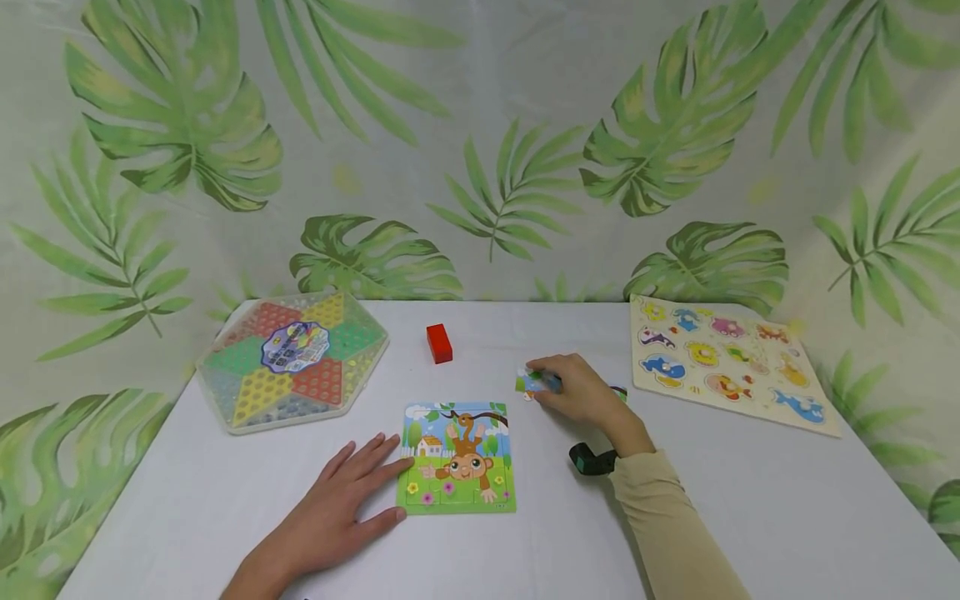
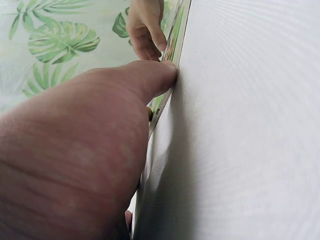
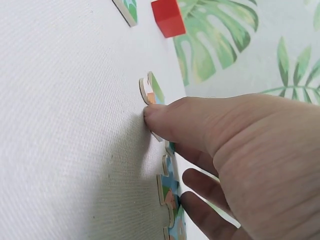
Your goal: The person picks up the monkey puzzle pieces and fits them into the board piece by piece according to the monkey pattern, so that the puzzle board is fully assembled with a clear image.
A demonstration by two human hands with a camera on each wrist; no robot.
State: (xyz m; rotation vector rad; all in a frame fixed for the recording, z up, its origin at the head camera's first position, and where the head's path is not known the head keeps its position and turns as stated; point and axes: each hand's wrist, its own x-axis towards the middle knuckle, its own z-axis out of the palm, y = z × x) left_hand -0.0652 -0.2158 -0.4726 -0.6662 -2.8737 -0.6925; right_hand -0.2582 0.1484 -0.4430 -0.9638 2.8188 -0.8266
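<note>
A square jigsaw puzzle (image 1: 457, 457) with a monkey, a house and flowers lies flat in the middle of the table. My left hand (image 1: 347, 500) rests at its left side, fingers spread and fairly straight, with the thumb and a fingertip at the board's edge. Up and to the right of the board, my right hand (image 1: 581, 392) pinches a loose puzzle piece (image 1: 527, 383) near the tabletop. In the right wrist view the thumb presses on that piece (image 3: 156, 95), while the index fingertip is hidden. More puzzle pieces (image 3: 169, 192) lie under the other fingers.
A red block (image 1: 439, 343) stands behind the puzzle. At the back left lies a hexagonal Chinese checkers board (image 1: 296, 358). A sea-animal peg puzzle (image 1: 731, 362) lies at the back right. Leaf-printed cloth (image 1: 510, 208) hangs behind the white table (image 1: 570, 533).
</note>
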